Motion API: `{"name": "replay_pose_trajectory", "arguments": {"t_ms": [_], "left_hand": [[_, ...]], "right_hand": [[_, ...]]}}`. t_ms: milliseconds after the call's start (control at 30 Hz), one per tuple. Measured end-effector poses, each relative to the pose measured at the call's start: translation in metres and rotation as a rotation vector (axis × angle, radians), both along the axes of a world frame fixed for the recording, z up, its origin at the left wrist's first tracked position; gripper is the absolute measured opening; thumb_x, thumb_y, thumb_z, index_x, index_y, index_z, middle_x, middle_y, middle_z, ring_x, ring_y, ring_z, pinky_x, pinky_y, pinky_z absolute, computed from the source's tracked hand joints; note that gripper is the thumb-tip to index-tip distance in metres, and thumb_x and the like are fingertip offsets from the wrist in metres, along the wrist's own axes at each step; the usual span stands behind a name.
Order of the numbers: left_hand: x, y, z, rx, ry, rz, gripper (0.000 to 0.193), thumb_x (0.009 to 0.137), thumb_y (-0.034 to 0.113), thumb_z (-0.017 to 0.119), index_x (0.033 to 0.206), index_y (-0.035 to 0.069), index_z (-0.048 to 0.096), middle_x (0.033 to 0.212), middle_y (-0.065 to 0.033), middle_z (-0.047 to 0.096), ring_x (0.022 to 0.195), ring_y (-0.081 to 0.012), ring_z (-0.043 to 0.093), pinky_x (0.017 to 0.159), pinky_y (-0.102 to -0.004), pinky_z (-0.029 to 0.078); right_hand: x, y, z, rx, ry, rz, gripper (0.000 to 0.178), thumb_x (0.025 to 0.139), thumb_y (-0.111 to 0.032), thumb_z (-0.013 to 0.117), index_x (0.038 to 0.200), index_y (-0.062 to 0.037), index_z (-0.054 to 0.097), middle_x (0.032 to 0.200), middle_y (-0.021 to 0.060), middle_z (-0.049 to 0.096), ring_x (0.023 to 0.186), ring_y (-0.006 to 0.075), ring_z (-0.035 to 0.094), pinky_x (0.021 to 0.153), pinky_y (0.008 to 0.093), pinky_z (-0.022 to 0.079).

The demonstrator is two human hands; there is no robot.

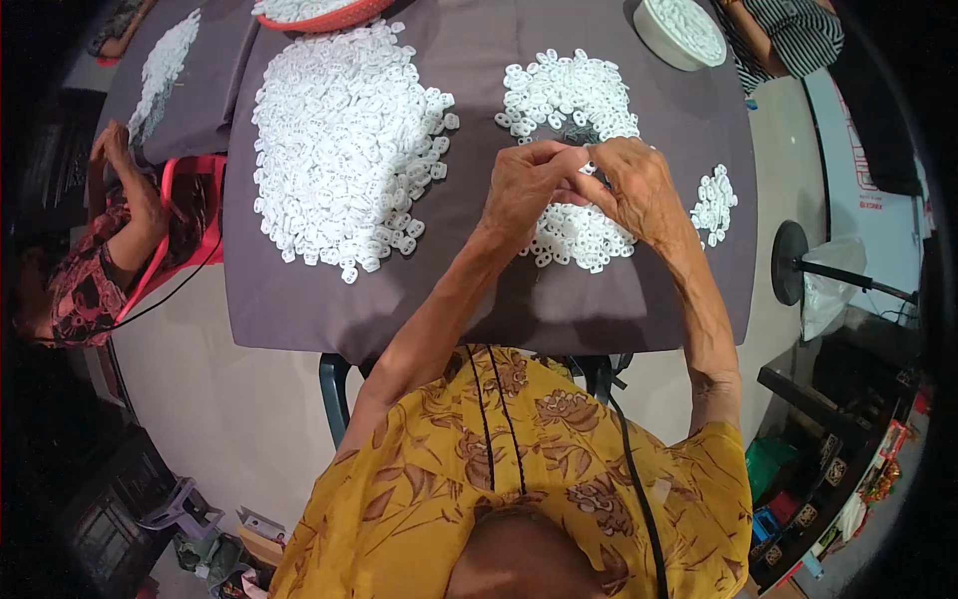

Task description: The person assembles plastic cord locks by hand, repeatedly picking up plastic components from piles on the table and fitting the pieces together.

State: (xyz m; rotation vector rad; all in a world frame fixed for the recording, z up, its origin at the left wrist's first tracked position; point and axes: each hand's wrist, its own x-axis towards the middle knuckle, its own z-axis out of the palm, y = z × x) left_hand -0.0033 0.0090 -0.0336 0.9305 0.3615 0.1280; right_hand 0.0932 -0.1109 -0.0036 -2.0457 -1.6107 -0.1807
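My left hand [524, 188] and my right hand [636, 190] meet above the table, both with fingers pinched together. A small white plastic piece [587, 168] shows at the left fingertips, against the right fingers. Whatever the right fingers grip is hidden. Beneath and beyond the hands lies a pile of similar white pieces [567, 85], with more white pieces [584, 240] on the near side. A little heap of thin dark bits [577, 132], too small to name, sits just past my fingers.
A large heap of white pieces [329, 150] covers the table's left part; a smaller cluster [714, 205] is at the right. A red basket [344, 17] and a white tub [689, 45] stand at the far side. Another person's arm [125, 165] reaches toward a pile at left.
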Motion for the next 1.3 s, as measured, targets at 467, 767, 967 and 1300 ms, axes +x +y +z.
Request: {"name": "replay_pose_trajectory", "arguments": {"t_ms": [467, 767, 967, 1300], "left_hand": [[0.001, -0.001, -0.004, -0.035, 0.001, -0.045, 0.018, 0.079, 0.013, 0.059, 0.080, -0.005, 0.062, 0.067, -0.0059, 0.058, 0.059, -0.0109, 0.057, 0.056, -0.0228, 0.051], [0.000, -0.005, -0.003, 0.014, 0.020, -0.084, 0.017, 0.079, 0.012, 0.059, 0.079, -0.004, 0.062, 0.068, -0.0066, 0.058, 0.058, -0.0108, 0.057, 0.056, -0.0228, 0.051], [-0.001, -0.001, -0.007, 0.004, 0.032, -0.064, 0.019, 0.081, 0.015, 0.059, 0.082, -0.004, 0.062, 0.071, -0.0081, 0.060, 0.061, -0.0123, 0.059, 0.057, -0.0240, 0.052], [-0.019, 0.089, -0.003, 0.389, 0.070, 0.329, 0.017, 0.078, 0.013, 0.063, 0.084, -0.004, 0.063, 0.069, -0.0069, 0.061, 0.057, -0.0120, 0.057, 0.054, -0.0231, 0.048]], "right_hand": [[0.010, -0.006, -0.004, -0.014, -0.003, 0.115, 0.022, 0.070, -0.014, 0.062, 0.057, -0.0025, 0.048, 0.049, 0.0081, 0.044, 0.046, 0.0237, 0.047, 0.047, 0.0344, 0.039], [0.011, -0.013, -0.008, -0.042, 0.021, 0.129, 0.019, 0.071, -0.014, 0.062, 0.061, -0.0031, 0.050, 0.051, 0.0080, 0.047, 0.048, 0.0240, 0.049, 0.048, 0.0345, 0.039], [0.013, -0.015, -0.009, -0.093, 0.036, 0.079, 0.023, 0.072, -0.019, 0.066, 0.078, 0.0012, 0.058, 0.060, 0.0089, 0.051, 0.055, 0.0237, 0.051, 0.051, 0.0334, 0.040], [0.019, -0.030, -0.029, -0.230, 0.421, -0.312, 0.018, 0.077, -0.013, 0.060, 0.088, 0.0021, 0.061, 0.075, 0.0149, 0.062, 0.065, 0.0237, 0.060, 0.060, 0.0323, 0.045]]}}
